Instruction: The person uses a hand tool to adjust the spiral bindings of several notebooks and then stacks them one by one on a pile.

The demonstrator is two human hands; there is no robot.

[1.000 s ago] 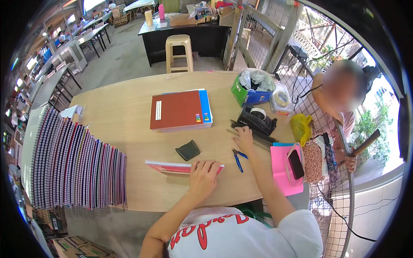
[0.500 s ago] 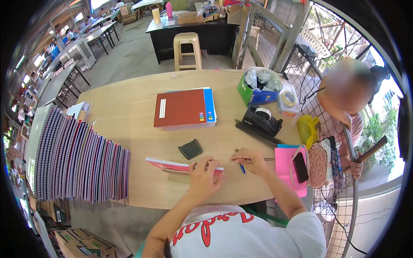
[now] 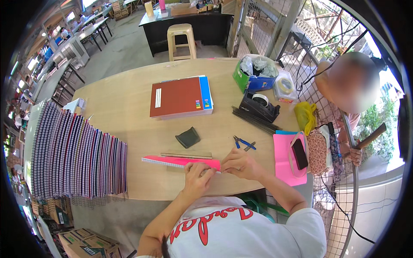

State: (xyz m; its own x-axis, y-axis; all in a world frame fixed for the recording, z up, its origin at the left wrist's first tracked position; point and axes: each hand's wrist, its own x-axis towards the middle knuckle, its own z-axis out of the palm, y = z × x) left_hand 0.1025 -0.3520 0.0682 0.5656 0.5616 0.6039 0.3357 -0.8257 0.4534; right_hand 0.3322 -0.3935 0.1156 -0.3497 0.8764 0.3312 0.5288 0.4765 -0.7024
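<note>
A pink spiral notebook [image 3: 176,161] lies near the table's front edge, its wire-bound side toward me. The fingers of my left hand [image 3: 198,177] are closed over its middle. At its right end, my right hand [image 3: 243,165] pinches the corner by the binding; whatever small part sits between the fingertips is hidden. Just past the right hand rests a pair of blue-handled cutting pliers [image 3: 244,143], touched by neither hand. A thin wooden strip [image 3: 186,155] lies along the far side of the notebook. Farther off is a dark green, flat block-like object [image 3: 188,137].
A long row of spiral notebooks [image 3: 81,157] fills the left side. Brown and blue notebooks [image 3: 176,99] are stacked mid-table. Rightward are black binding coils [image 3: 256,121], a tape dispenser [image 3: 259,107], a box [image 3: 255,79], a pink folder [image 3: 284,159] and a phone [image 3: 299,153]. Another person stands behind the mesh.
My right hand has left the pliers, which now lie on the table, and come over to the notebook's right end. The notebook has tipped, showing more of its pink cover.
</note>
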